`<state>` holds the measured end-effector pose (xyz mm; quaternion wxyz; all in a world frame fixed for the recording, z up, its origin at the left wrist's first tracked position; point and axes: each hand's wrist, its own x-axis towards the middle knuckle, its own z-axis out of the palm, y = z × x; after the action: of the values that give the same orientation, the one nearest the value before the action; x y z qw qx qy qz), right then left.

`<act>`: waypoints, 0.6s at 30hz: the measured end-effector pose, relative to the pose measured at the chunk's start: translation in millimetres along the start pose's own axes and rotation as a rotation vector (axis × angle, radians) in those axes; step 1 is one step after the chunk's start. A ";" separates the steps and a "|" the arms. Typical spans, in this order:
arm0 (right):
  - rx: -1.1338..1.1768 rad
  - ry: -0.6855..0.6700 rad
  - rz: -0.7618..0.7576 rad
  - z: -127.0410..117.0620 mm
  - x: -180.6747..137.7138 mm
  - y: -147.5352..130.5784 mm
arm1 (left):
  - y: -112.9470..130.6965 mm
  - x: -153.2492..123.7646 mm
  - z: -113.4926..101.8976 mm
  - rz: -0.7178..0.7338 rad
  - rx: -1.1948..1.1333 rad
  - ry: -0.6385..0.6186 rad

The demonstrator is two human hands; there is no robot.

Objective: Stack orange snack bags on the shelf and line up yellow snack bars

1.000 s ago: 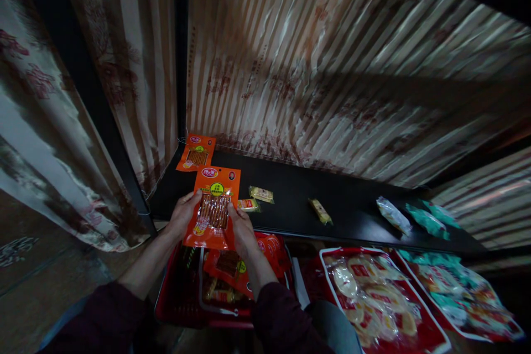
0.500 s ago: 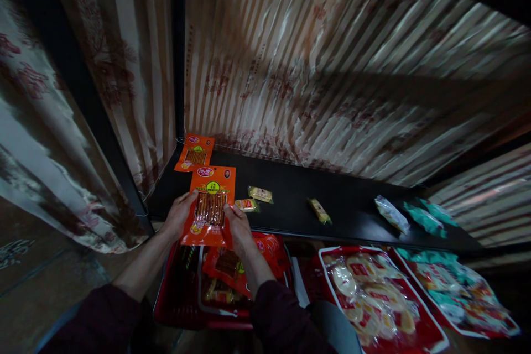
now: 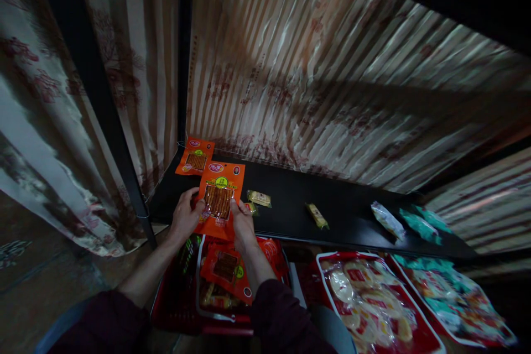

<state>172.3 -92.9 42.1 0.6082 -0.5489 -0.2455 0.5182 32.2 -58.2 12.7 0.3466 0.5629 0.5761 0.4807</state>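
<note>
The orange packet (image 3: 219, 199) is in the 2 hands, upright or slightly tilted, near the front left corner of the black shelf (image 3: 286, 215), with its printed side and its clear window facing the person. The left hand (image 3: 186, 215) is clamped on its left side and the right hand (image 3: 243, 227) on its right side; the thumbs are at the near face, and the fingers behind are mostly hidden. In the view its lower end covers a part of the shelf's front edge, but I cannot tell whether it touches there. A similar packet (image 3: 194, 156) is at the back left corner, and just beside the right hand lies a small yellow pack (image 3: 259, 198), near the front edge. Below this edge is a red basket (image 3: 178, 315) with more orange packets (image 3: 226, 265). To hold it well, I think that the 2 thumbs should press lightly and at equal height, only on the side borders, so that the film does not wrinkle. It would also be careful to lift the lower end enough, because a low swing to the right could push the yellow pack.
</note>
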 end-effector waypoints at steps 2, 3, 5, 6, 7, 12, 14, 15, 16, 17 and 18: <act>0.026 0.014 0.008 1.6 -0.9 -1.5 | 2.2 -2.3 0.2 -0.009 0.037 -0.022; 0.036 0.015 0.008 2.1 -1.5 -2.0 | 3.0 -3.2 0.4 -0.012 0.047 -0.030; 0.044 0.008 0.006 2.9 -2.9 -2.9 | 4.2 -4.8 1.1 -0.011 0.057 -0.029; 0.041 0.006 -0.002 3.1 -3.7 -3.2 | 4.8 -5.6 1.7 -0.004 0.055 -0.027; 0.036 0.002 -0.012 3.4 -4.5 -3.5 | 5.4 -6.5 2.6 0.009 0.051 -0.026; 0.042 -0.012 -0.052 5.5 -6.9 -5.2 | 7.5 -11.0 9.4 0.119 0.033 -0.032; 0.038 -0.024 -0.062 6.5 -6.3 -6.3 | 7.1 -11.6 12.4 0.144 0.032 -0.034; 0.032 -0.033 -0.068 7.0 -5.7 -6.9 | 6.5 -11.5 13.6 0.148 0.029 -0.032; 0.026 -0.039 -0.073 7.5 -5.1 -7.4 | 5.7 -11.2 14.7 0.146 0.025 -0.027; 0.023 -0.041 -0.077 8.1 -4.4 -7.8 | 4.7 -10.8 15.6 0.143 0.021 -0.019; 0.021 -0.043 -0.078 8.8 -3.8 -8.1 | 3.7 -10.4 16.2 0.141 0.021 -0.011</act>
<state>166.3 -91.5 53.0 0.6283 -0.5211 -0.2743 0.5084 49.9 -66.1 9.9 0.3090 0.6084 0.5381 0.4947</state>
